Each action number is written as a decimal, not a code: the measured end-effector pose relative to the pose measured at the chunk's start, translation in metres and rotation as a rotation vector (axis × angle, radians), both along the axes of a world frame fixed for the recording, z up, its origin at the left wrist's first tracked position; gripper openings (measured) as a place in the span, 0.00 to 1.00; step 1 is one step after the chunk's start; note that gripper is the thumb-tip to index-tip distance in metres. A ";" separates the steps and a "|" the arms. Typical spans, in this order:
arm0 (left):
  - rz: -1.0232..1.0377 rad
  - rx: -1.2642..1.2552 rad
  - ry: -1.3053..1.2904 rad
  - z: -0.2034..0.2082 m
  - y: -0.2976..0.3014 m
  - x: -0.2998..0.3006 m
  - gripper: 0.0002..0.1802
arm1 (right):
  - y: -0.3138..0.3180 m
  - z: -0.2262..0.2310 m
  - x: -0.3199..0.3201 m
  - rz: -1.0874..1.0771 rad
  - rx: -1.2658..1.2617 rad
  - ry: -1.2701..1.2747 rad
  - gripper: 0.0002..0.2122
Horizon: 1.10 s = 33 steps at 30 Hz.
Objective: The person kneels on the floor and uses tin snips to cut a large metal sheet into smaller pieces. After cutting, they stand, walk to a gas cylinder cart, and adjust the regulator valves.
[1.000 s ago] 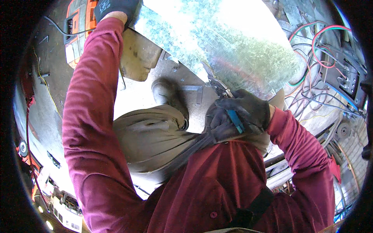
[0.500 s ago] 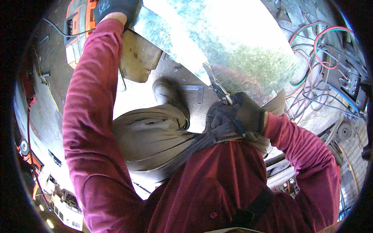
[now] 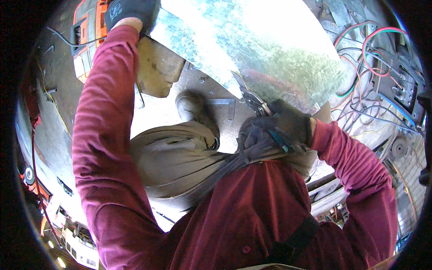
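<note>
A large shiny metal sheet (image 3: 288, 58) with mottled grey patches spreads across the upper middle, overexposed on its far side. My left hand (image 3: 131, 13), in a dark glove, is closed on the sheet's far-left edge; its fingertips are hidden. My right hand (image 3: 291, 126), also in a dark glove, grips a pair of tin snips (image 3: 255, 103) close to my lap. The snips' jaws lie at the sheet's near edge, where a narrow strip runs along the left of a cut line. A teal handle shows beneath my right fingers.
Beside my left forearm stands an orange-and-grey machine (image 3: 92, 31) with a cable. A stained, tan-coloured block (image 3: 157, 67) sits under the sheet's left edge. Red and green hoses (image 3: 364, 49) and tangled cables lie at right. My boot (image 3: 189, 105) rests on the floor below the sheet.
My right hand has shifted slightly right, and the snips have drawn back a little with it. More of the teal handle shows. My left hand has moved slightly left.
</note>
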State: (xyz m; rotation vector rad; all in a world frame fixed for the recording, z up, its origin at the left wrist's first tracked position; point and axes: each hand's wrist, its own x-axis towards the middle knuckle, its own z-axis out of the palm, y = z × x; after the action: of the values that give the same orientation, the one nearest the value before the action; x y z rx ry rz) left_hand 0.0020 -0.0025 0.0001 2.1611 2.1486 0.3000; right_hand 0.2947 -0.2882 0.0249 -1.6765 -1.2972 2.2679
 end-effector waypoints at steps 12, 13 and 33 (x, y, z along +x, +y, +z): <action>-0.022 -0.014 0.073 -0.005 0.008 -0.003 0.30 | 0.018 0.013 -0.006 -0.147 -0.232 0.093 0.16; -0.022 -0.014 0.065 -0.005 0.008 -0.003 0.30 | 0.024 0.012 -0.004 -0.144 -0.307 0.063 0.16; 0.002 -0.035 0.060 -0.006 0.011 -0.005 0.34 | 0.036 0.031 0.003 -0.038 -0.299 0.230 0.13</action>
State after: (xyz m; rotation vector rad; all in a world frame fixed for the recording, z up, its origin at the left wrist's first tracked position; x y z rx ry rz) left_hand -0.0030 0.0086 -0.0056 2.1768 2.1697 0.1993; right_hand 0.2979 -0.2519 0.0558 -1.4378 -0.9097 2.6426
